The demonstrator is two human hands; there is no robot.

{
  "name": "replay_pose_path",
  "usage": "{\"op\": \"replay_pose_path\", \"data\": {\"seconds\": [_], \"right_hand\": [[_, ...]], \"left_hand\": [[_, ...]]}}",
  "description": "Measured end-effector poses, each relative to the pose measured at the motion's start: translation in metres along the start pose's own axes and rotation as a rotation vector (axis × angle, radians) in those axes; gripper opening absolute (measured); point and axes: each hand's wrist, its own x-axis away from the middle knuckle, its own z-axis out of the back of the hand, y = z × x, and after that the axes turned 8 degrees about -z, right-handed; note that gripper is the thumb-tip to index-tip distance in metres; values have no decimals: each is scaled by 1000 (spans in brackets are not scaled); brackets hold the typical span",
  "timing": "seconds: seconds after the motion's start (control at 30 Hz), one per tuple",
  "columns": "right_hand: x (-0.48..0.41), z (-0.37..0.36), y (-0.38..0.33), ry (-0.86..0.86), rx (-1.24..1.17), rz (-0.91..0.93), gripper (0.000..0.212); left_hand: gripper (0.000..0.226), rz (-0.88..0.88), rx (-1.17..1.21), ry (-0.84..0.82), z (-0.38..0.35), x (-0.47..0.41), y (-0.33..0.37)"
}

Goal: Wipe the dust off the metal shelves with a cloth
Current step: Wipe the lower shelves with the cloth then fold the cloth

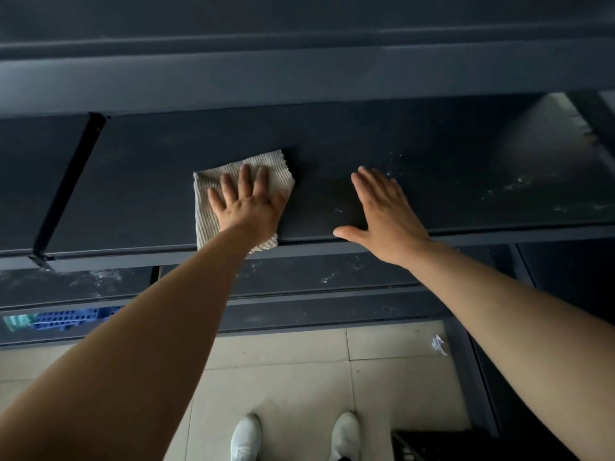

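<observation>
A dark metal shelf (332,154) runs across the view at chest height. A folded beige ribbed cloth (213,181) lies flat on it, left of centre, one corner hanging over the front edge. My left hand (248,201) presses down on the cloth with its fingers spread. To the right, my right hand (386,214) rests flat and empty on the bare shelf near the front edge. Dust specks show on the shelf's right part (519,188).
Another shelf (299,71) sits above, and lower dusty shelves (316,277) below. A dark upright post (66,191) stands at the left. A blue perforated crate (63,319) sits low left. Tiled floor (283,377), my white shoes (246,437) and a black crate (432,445) are below.
</observation>
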Motion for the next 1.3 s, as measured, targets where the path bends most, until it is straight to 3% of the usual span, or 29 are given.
{"op": "replay_pose_path", "data": {"seconds": [0.17,0.57,0.83,0.93,1.1,1.3], "right_hand": [[-4,2,15,7,-24,-10,97],[11,10,75,48,-30,-97,101],[10,14,71,24,13,-105,105],[11,18,70,0,12,-98,105],[13,18,70,15,-6,-77,105],[15,13,86,27,-28,-58,105]], "left_hand": [[62,12,12,-21,2,-19,27],[62,-366,-27,-112,-14,-25,149],[61,-436,-44,-98,-18,-8,132],[60,-407,-33,-82,-14,-6,107],[60,-193,-33,-22,-9,-7,58],[63,-130,-50,34,-23,4,95]]}}
